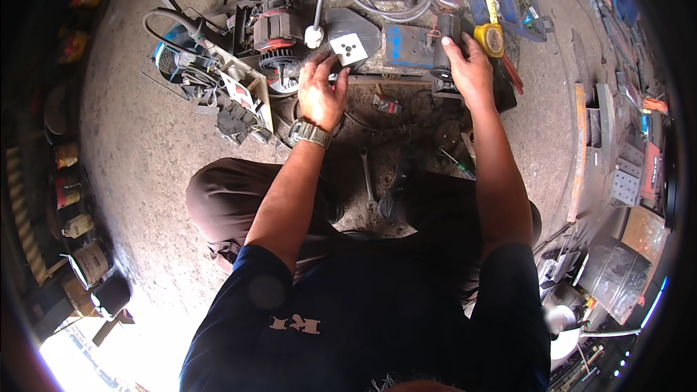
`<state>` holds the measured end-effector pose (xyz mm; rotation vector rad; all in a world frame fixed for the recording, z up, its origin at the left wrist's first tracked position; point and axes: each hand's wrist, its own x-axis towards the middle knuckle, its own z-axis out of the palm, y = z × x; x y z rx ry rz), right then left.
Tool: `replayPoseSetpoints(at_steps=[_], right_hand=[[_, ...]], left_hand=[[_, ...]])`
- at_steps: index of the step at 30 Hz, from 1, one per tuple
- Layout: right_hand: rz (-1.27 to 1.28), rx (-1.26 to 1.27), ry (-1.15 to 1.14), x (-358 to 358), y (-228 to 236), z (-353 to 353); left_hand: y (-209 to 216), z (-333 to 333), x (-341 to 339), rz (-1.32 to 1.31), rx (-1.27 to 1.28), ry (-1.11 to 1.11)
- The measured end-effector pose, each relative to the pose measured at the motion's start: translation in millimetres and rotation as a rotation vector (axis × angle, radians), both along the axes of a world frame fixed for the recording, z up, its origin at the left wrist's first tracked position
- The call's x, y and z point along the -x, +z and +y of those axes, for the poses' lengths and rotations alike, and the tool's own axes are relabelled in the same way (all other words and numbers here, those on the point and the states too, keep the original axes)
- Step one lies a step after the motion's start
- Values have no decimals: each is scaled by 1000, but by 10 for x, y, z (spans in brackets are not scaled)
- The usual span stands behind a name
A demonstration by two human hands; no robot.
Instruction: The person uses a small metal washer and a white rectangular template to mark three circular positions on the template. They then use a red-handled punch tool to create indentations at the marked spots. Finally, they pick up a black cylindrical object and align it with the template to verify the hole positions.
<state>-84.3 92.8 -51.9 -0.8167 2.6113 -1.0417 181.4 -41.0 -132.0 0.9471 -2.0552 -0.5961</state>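
A dark angular metal plate [357, 23] lies on the low cluttered bench, with a white card with several dark holes [348, 48] on it. At the near left corner of that plate is my left hand [321, 94], fingers bent a little and thumb apart; nothing shows in its grip. My right hand [473, 72] closes round a dark metal piece [443, 58], thumb on its top and fingers along its right side. Against this piece sits a grey metal block with blue marks [406, 46]. The underside of the held piece is hidden.
A yellow tape measure [490, 40] lies right of my right hand. Left stand an opened motor [277, 33] and a crate of cables [243, 83]. Grey cable [377, 7] coils at the back. A wrench [368, 178] and a green-handled screwdriver [462, 165] lie near my feet.
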Motion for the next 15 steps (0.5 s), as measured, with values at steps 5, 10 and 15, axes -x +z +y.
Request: replayPoseSetpoints(at_steps=[5, 10, 15], right_hand=[[-28, 0, 9, 63, -34, 43], [93, -85, 40, -14, 72, 94], [445, 243, 277, -632, 483, 156]], left_hand=[[26, -28, 53, 4, -9, 18], [37, -27, 88, -14, -36, 64], [-15, -38, 47, -21, -10, 49]])
